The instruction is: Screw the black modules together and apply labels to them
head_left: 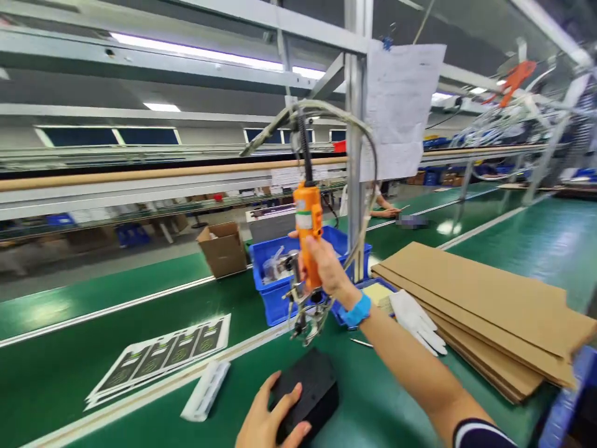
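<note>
My right hand (326, 267) is wrapped round an orange power screwdriver (308, 218), which hangs upright from a coiled cord. A metal fixture with thin hoses (305, 317) surrounds its lower end, above the bench. Below it, a black box-shaped part (310, 386) lies on the green surface, apart from the tool. My left hand (268, 417) holds this part from its left side, fingertips on its top and near edge. A blue band is on my right wrist. The underside of the black part is hidden.
A blue bin (275, 298) of small parts stands behind the screwdriver, near a metal post (357, 124). Cardboard sheets (480, 298) and a white glove (415, 320) lie right. Printed label sheets (168, 354) and a white wrapped piece (206, 391) lie left. A co-worker's hand (389, 211) shows farther back.
</note>
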`<state>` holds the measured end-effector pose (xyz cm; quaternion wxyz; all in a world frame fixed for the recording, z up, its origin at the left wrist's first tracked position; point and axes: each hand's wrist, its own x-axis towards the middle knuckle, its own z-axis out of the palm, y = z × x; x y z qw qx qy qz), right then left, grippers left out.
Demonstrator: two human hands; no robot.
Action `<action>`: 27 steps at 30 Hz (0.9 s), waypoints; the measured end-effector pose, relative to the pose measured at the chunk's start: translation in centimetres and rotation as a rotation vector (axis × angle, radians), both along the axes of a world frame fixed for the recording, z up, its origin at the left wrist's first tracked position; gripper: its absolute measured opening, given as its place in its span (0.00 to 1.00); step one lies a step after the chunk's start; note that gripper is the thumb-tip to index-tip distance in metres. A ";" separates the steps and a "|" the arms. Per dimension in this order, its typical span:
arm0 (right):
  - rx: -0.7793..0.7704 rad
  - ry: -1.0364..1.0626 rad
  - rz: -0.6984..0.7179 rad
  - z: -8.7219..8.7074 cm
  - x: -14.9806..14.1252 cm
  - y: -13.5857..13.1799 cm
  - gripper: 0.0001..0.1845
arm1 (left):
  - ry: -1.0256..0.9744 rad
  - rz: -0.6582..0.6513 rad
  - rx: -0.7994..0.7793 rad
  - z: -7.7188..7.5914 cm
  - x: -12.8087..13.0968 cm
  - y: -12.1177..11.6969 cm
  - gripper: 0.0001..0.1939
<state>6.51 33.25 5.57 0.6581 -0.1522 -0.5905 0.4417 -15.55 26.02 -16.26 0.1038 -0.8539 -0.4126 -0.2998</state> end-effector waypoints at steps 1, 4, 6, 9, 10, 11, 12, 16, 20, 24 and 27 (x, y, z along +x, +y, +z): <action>-0.001 0.025 0.012 0.3 0.1 -0.4 0.34 | 0.014 -0.014 0.005 0.4 0.2 -0.3 0.20; -0.022 0.058 0.008 0.2 0.2 -1.1 0.37 | 0.017 -0.004 -0.010 1.2 0.8 -1.1 0.21; -0.038 0.056 -0.023 -0.4 0.0 -1.3 0.37 | -0.015 0.042 -0.048 1.5 1.2 -1.7 0.21; -0.046 0.037 -0.060 -1.5 -0.4 -1.3 0.37 | -0.042 0.084 -0.136 2.0 1.6 -2.4 0.21; -0.046 0.024 -0.066 -1.8 -0.5 -1.2 0.37 | -0.041 0.087 -0.163 2.2 1.7 -2.5 0.21; -0.042 0.013 -0.066 -2.1 -0.6 -1.1 0.36 | -0.038 0.084 -0.188 2.4 1.8 -2.7 0.21; -0.038 0.006 -0.063 -2.3 -0.7 -1.0 0.35 | -0.035 0.080 -0.206 2.5 1.9 -2.8 0.21; -0.046 -0.019 -0.106 -3.1 -0.9 -0.7 0.36 | -0.038 0.089 -0.231 3.1 2.1 -3.1 0.23; -0.063 -0.074 -0.196 -3.5 -1.1 -0.8 0.27 | -0.035 0.082 -0.212 3.2 2.3 -3.1 0.23; -0.077 -0.082 -0.253 -3.9 -1.3 -1.1 0.21 | -0.042 0.066 -0.178 2.8 2.2 -2.8 0.22; -0.085 -0.087 -0.272 -4.3 -1.5 -1.5 0.20 | -0.038 0.081 -0.156 2.5 2.2 -2.7 0.23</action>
